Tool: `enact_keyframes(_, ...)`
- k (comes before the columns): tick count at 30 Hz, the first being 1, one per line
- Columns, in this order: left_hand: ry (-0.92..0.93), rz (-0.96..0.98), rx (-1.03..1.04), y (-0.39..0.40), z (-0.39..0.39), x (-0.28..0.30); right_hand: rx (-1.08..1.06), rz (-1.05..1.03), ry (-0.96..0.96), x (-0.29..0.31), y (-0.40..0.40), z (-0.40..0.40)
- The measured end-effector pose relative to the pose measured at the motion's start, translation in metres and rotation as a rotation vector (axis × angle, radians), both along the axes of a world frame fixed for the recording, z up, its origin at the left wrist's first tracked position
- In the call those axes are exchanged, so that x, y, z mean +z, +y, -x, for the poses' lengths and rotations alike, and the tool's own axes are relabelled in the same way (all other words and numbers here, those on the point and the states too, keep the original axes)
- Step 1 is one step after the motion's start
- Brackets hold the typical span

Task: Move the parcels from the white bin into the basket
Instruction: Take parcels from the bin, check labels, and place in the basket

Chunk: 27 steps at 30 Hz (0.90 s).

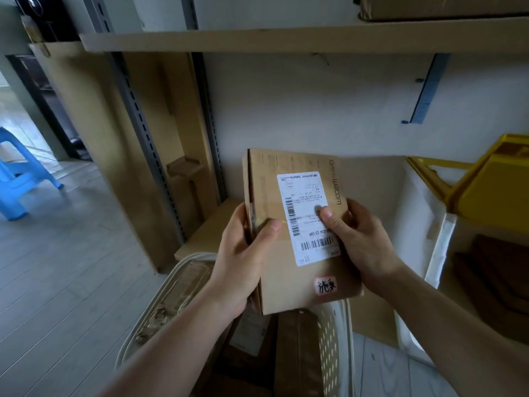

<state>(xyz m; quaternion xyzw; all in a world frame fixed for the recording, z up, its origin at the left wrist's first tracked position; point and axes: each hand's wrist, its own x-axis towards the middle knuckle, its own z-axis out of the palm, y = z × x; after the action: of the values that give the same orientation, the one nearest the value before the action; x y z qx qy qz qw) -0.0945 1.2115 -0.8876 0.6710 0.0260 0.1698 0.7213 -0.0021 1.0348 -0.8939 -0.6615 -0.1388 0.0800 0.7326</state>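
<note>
The person holds one cardboard parcel [297,233] in the air above the basket [335,339], with the white bin [440,253] just to the right. The left hand [243,253] has its grip curled around the left edge, and the right hand [357,239] grips the right edge, thumb on the label. The carrying step seems in progress; next the parcel must go down into the basket, onto the parcels already there.

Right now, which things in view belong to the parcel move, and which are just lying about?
Part of the job:
cardboard parcel, held by left hand and right hand
basket, parcels already inside
white bin

Lying about:
blue stool
yellow crate
shelf board
</note>
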Motion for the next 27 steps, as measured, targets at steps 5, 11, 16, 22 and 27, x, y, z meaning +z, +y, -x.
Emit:
enact_keyframes(5, -0.02, -0.038, 0.086, 0.004, 0.001, 0.0, -0.072, 0.067, -0.108, 0.006, 0.0, 0.009)
enact_keyframes(11, -0.025, -0.108, 0.146, 0.004, 0.003, 0.005, -0.063, 0.088, -0.198, 0.011, -0.003, 0.018)
enact_keyframes(16, -0.035, -0.072, 0.156, 0.005, 0.004, 0.004, 0.014, 0.023, -0.172, 0.015, -0.009, 0.019)
enact_keyframes(22, 0.03, 0.252, 0.156, 0.002, 0.002, 0.008, 0.237, 0.041, -0.029, 0.02, -0.012, 0.024)
enact_keyframes(27, 0.024, 0.508, 0.072, 0.009, 0.0, 0.011, -0.041, -0.156, 0.099, 0.019, -0.012, 0.019)
